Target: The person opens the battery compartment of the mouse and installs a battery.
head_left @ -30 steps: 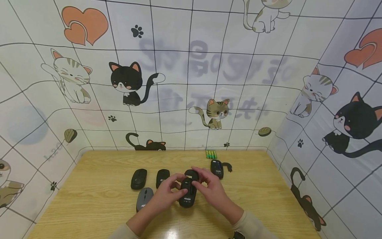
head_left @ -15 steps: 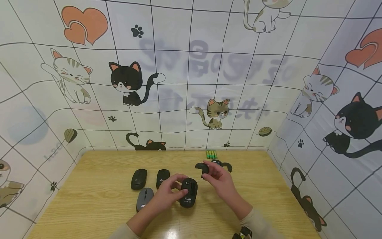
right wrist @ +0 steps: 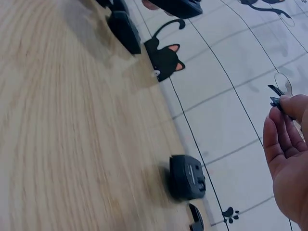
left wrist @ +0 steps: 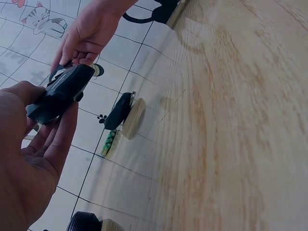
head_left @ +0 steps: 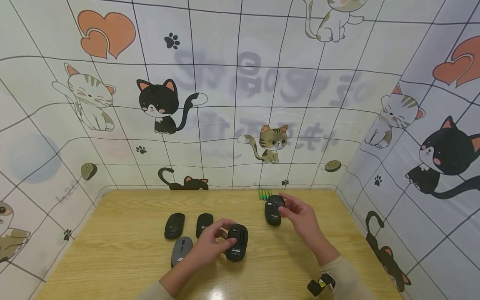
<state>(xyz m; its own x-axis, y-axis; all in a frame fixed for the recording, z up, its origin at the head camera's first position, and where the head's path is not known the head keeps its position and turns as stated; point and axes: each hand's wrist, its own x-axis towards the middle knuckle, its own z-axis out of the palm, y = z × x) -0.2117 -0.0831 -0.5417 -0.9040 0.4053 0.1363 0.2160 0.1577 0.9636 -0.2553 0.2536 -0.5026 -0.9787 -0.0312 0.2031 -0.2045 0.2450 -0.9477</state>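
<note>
My left hand (head_left: pixel 217 241) grips a black computer mouse (head_left: pixel 237 243) with its underside up. A long slot lies bare in that underside. In the left wrist view the same mouse (left wrist: pixel 62 91) sits between thumb and fingers. My right hand (head_left: pixel 301 216) pinches a thin black mouse cover (head_left: pixel 277 201), seen edge-on in the right wrist view as a dark sliver (right wrist: pixel 276 101). In the head view this cover overlaps the far end of a second upturned black mouse (head_left: pixel 273 216) on the table. Whether they touch, I cannot tell.
Left of my left hand lie a black mouse (head_left: pixel 174 226), a smaller black mouse (head_left: pixel 204 223) and a grey mouse (head_left: pixel 181 251). Several green batteries (head_left: pixel 264 194) line the table's back edge. A loose curved cover (right wrist: pixel 196 217) lies near the second mouse. Cat-printed cloth (head_left: pixel 240 104) encloses the table.
My right hand has lifted the cover off the held mouse and carried it right and away from me to the second mouse. My left hand and its mouse have stayed in place.
</note>
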